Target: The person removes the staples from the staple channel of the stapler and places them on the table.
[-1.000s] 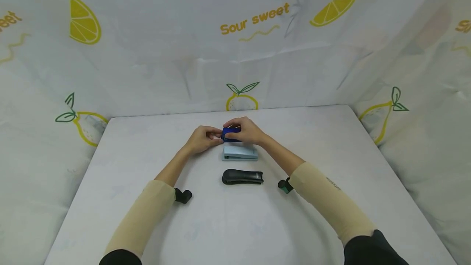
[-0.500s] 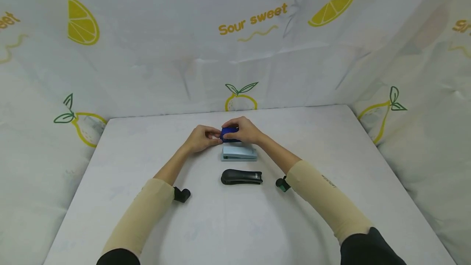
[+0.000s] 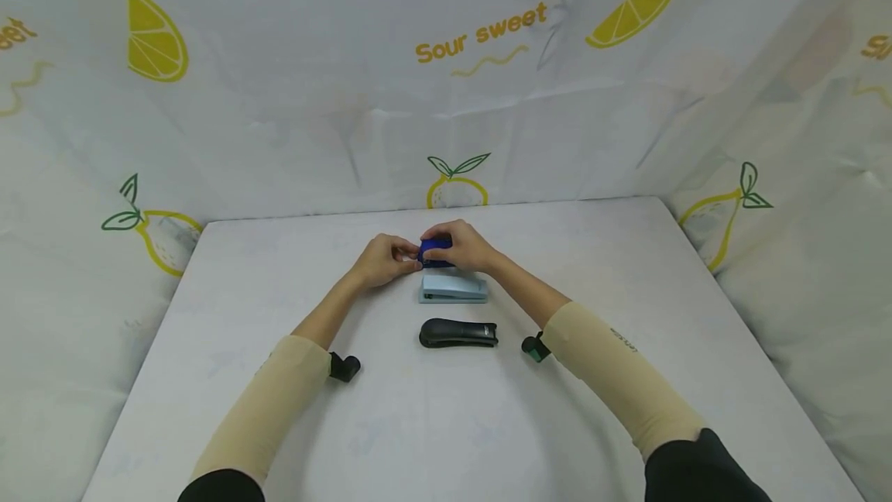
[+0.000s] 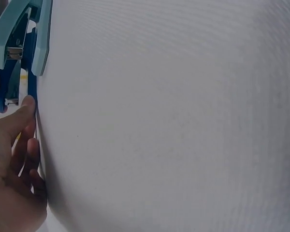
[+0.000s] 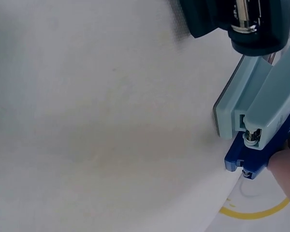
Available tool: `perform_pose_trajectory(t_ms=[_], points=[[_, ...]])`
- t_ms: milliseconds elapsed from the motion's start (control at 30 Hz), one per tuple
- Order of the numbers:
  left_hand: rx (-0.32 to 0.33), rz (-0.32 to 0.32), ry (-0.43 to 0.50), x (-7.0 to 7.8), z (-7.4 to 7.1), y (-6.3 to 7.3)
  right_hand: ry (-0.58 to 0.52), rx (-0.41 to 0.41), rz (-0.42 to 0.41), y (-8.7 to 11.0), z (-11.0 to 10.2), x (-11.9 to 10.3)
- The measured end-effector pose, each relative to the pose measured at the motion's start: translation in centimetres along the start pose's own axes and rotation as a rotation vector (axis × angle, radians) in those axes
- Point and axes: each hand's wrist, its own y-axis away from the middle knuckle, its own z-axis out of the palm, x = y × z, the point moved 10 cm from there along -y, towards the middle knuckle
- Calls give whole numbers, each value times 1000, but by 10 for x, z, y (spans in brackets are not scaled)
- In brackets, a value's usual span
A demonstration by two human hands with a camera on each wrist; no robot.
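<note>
At the back of the row, a blue stapler (image 3: 437,253) lies on the table, partly covered by my right hand (image 3: 468,247). That hand grips it from above, thumb on the near side and fingers on the far side. My left hand (image 3: 380,263) pinches the left end of its base between thumb and fingertips; the left wrist view shows the thumb on the blue base (image 4: 32,87). Just nearer stands a light blue stapler (image 3: 454,286), untouched. Nearest to me is a black stapler (image 3: 458,333), also untouched.
The three staplers lie in a row on a white table (image 3: 446,424). A white curtain (image 3: 313,138) with lemon prints hangs behind and at both sides. Small black cameras (image 3: 344,368) stick out from both sleeves.
Both hands stay on the blue stapler with almost no movement. The whole head view shifts very slightly; the other two staplers keep their places.
</note>
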Motion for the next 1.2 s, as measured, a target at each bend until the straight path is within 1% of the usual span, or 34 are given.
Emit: perform_pose_trajectory(t_ms=[133,233,333,433,667,833,1000,1200], points=[[-5,2,-20,4,-2,1,-76,50,-12,3,-13,-2],[0,-10,-37,3,-4,2,-138,83,-12,5,-24,-4],[6,-23,-39,-1,-4,2,-175,73,-4,8,-28,-2],[7,-16,-34,-2,-3,2,-203,68,6,13,-30,3],[3,-5,-20,2,2,1,-279,85,-11,26,-45,7],[15,-11,-23,4,1,1,-283,99,-16,32,-58,8],[15,-24,-25,3,1,1,-270,120,-15,40,-71,13],[14,-18,-32,3,1,2,-250,131,-24,53,-88,18]])
